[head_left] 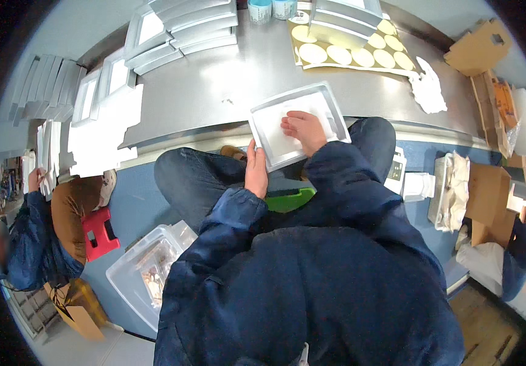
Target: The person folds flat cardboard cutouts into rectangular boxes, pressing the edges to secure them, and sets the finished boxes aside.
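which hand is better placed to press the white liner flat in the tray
Right. The right hand already lies flat on the liner inside the tray, while the left hand grips the tray's near edge, steadying it.

Covering part of the white tray's inside with the right hand; hiding the tray's near-left corner behind the left hand. Blurring a co-worker's face at far left.

The person wears a dark navy padded jacket — sleeves reaching the wrists of both bare hands — and dark blue jeans.
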### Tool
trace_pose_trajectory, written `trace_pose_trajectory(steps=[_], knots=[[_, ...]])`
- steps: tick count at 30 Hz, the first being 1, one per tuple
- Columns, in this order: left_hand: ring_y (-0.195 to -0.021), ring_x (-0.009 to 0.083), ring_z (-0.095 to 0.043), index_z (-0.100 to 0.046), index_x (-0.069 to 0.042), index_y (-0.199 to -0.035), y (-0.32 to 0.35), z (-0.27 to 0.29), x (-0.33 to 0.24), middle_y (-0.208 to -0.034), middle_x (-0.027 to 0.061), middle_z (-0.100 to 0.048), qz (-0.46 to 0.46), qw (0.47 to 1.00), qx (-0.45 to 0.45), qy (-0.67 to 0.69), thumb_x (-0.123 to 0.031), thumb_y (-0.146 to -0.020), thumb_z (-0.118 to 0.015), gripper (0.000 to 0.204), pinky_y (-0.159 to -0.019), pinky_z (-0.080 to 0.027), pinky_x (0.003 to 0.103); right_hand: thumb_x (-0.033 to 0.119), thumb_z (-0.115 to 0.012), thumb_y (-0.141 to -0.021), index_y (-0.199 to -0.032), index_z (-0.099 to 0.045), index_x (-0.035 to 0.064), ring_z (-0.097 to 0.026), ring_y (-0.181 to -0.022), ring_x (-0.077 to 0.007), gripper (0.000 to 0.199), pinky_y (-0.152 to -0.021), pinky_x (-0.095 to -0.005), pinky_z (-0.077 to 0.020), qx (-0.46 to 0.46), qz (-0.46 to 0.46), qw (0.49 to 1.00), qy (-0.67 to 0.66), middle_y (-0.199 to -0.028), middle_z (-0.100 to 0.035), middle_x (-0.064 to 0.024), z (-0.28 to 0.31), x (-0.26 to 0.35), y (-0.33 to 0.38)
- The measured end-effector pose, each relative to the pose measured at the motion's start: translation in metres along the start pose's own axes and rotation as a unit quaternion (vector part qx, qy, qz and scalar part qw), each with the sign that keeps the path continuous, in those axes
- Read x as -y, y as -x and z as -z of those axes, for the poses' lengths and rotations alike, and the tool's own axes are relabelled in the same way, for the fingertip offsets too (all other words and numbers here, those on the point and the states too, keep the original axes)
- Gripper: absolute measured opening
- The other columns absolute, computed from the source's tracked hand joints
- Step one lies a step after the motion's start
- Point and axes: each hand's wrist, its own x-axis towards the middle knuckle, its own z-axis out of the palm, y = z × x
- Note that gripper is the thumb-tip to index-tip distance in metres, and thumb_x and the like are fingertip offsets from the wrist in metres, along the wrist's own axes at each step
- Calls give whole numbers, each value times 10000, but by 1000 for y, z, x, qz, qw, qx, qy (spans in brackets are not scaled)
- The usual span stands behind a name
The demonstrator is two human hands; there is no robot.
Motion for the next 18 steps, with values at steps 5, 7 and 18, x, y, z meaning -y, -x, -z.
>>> trace_pose_trajectory(steps=[5,7,18], knots=[[-895,153,-515,-290,-36,-1399,-15,-7,-14,-1131,79,-530,85,996,30,-20,-321,-933,-530,597,-738,-437,295,32,-549,-802,-1084,-601,-96,-654,-849,-206,314,-756,-297,-511,-40,113,991,53,-947,-689,-173,-3,-30,-24],[-787,127,-496,-376,-38,-1309,-21,-12,-33,-959,40,-549,132,991,-13,12,-301,-859,-614,573,-697,-422,281,39,-538,-800,-1078,-612,-79,-660,-855,-231,310,-770,-311,-511,-28,138,985,101,-957,-688,-179,4,-37,-35],[-993,185,-558,-343,-129,-1331,-35,-17,-48,-1192,79,-532,173,985,18,14,-222,-928,-520,450,-661,-495,296,103,-526,-820,-1041,-698,115,-584,-878,-321,280,-794,-418,-479,3,358,770,528,-932,-627,-137,-35,-24,-17]])
